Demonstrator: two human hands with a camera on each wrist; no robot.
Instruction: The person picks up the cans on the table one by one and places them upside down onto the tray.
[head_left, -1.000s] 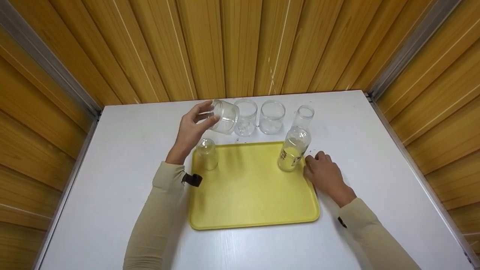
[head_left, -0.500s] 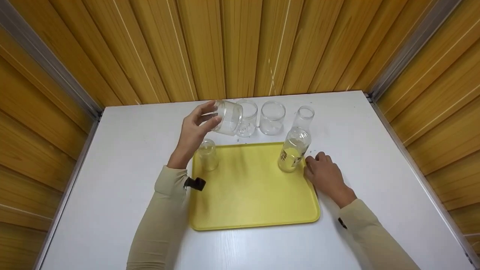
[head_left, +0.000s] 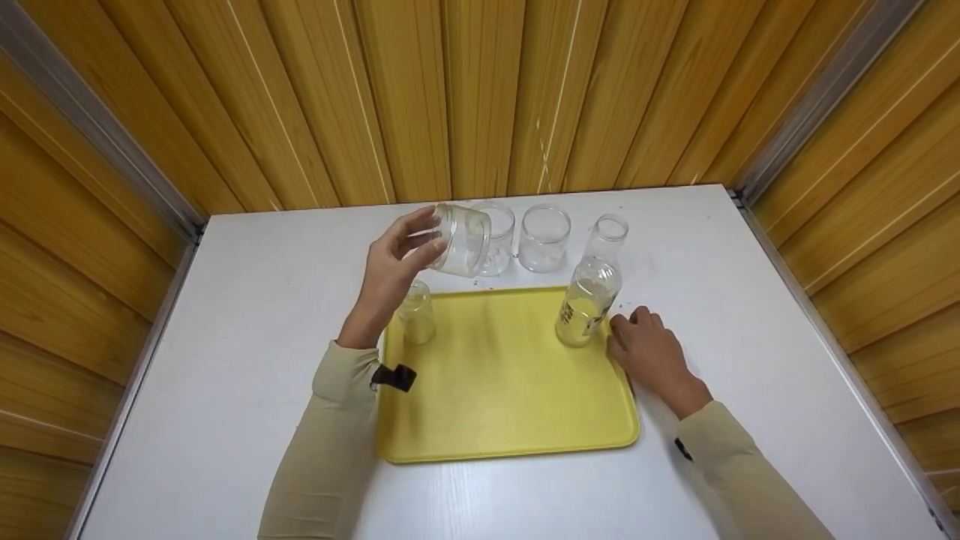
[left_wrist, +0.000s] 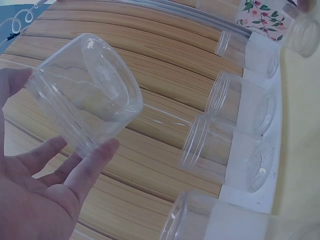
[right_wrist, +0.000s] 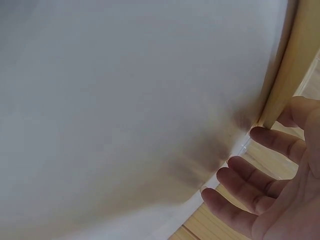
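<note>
A clear jar [head_left: 463,240] sits in the left grip [head_left: 385,271], held tilted on its side. The thumb and fingers spread to the jar's width and clasp its threaded mouth end; the base points away from the palm, to the grip's right. The left wrist view shows the jar lifted off the counter [head_left: 225,337].

Just beyond the held jar stand two more jars, a nearer one [head_left: 496,247] that it partly covers and a farther one [head_left: 544,238]. A slender glass [head_left: 606,236] stands past them. Toward the wrist from the left grip, a small glass [head_left: 418,319] stands at the corner of a yellow tray [head_left: 510,397].

The right grip [head_left: 651,352] is at the tray's opposite edge, its fingers bent, thumb and forefinger pinching the rim. Just beside it, on the tray, stands a clear bottle [head_left: 585,304] with dark print.
</note>
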